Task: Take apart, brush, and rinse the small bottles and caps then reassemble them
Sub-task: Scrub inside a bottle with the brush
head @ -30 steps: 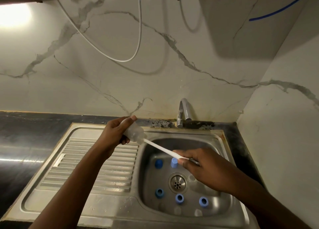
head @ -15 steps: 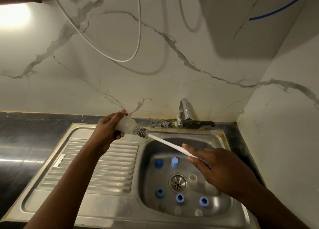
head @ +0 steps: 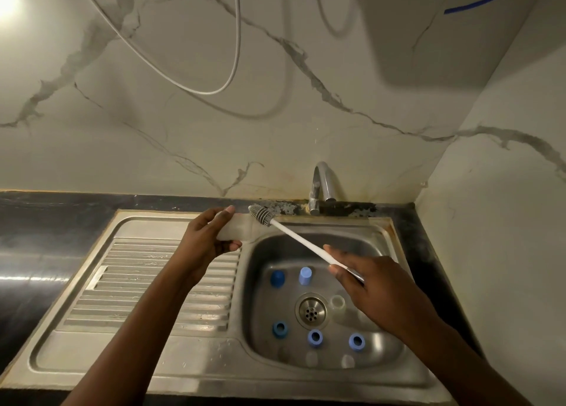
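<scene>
A steel sink is sitting in a dark counter. The left hand is gripping the translucent small bottle round its body over the drainboard's edge: probably light, wet, slippery. The right hand is pinching the bottle brush by its handle.

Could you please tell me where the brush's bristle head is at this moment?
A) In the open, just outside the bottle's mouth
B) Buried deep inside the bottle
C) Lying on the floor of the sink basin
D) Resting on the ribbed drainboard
A: the grey bristle head shows whole in the air beside the mouth of the bottle held by the left hand, while the right hand holds the brush handle.
</scene>
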`<action>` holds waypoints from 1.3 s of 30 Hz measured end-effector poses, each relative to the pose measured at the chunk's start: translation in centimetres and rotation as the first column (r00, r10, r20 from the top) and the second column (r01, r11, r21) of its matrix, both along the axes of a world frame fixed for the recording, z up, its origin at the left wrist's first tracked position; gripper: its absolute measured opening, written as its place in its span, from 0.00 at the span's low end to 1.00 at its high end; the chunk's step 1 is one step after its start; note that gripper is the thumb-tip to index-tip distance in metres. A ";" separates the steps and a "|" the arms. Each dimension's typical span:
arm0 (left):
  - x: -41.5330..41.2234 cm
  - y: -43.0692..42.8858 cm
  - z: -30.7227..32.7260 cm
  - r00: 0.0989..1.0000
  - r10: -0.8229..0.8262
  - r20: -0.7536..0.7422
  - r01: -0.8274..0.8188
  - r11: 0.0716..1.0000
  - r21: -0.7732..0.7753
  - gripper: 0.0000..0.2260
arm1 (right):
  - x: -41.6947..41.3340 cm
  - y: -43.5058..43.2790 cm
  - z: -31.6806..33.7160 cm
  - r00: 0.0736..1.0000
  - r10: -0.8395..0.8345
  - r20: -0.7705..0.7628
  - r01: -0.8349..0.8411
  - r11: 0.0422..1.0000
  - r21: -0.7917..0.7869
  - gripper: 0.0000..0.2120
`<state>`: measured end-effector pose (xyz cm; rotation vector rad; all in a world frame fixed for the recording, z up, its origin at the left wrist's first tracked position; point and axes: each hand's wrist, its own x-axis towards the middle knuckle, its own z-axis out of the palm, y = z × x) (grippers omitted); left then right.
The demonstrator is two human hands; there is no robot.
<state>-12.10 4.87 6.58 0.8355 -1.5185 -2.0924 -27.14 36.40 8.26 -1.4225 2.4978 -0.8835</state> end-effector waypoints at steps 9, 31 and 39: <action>-1.2 1.7 -4.0 0.990 -0.081 0.111 0.081 0.997 0.007 0.15 | -0.2 0.3 -1.8 0.987 -0.135 0.087 0.126 0.987 0.100 0.21; -9.1 4.7 -21.1 0.556 -0.115 0.823 0.768 0.449 -0.456 0.29 | 1.9 3.3 -7.0 0.837 -0.403 0.369 0.359 0.915 0.185 0.26; -10.0 5.4 -23.7 0.421 -0.109 0.900 0.850 0.394 -0.350 0.29 | 1.9 4.3 -8.7 0.811 -0.426 0.400 0.384 0.905 0.184 0.21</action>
